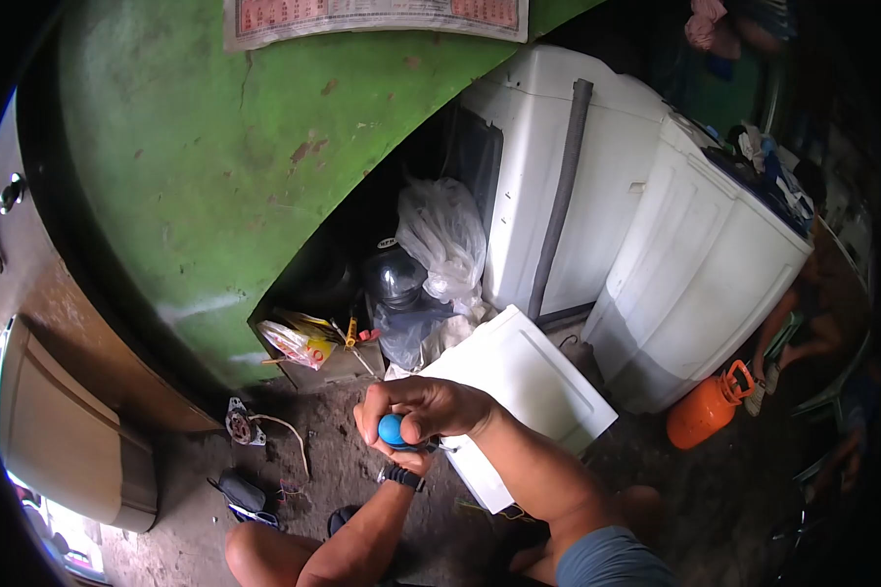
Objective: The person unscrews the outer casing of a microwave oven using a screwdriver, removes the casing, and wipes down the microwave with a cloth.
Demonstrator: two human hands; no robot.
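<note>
The fingers of my right hand (426, 406) are wrapped round a blue round-ended object (392, 430), seen end-on, perhaps a tool handle. Just below and partly behind it is my left hand (413, 460), with a black watch (401, 476) on the wrist; its fingers are mostly hidden, so what it holds cannot be made out. A small dark part shows between the two hands. Behind my right hand and forearm, a white flat-sided panel or box (529, 377) lies at an angle on the floor.
Two tall white appliance bodies (695, 264) stand at the right, near an orange gas cylinder (703, 413). A motor-like part (245, 423) and a black pouch (243, 494) lie at left. Plastic bags (442, 235) sit under the green wall (215, 176). Part of another person (803, 323) shows far right.
</note>
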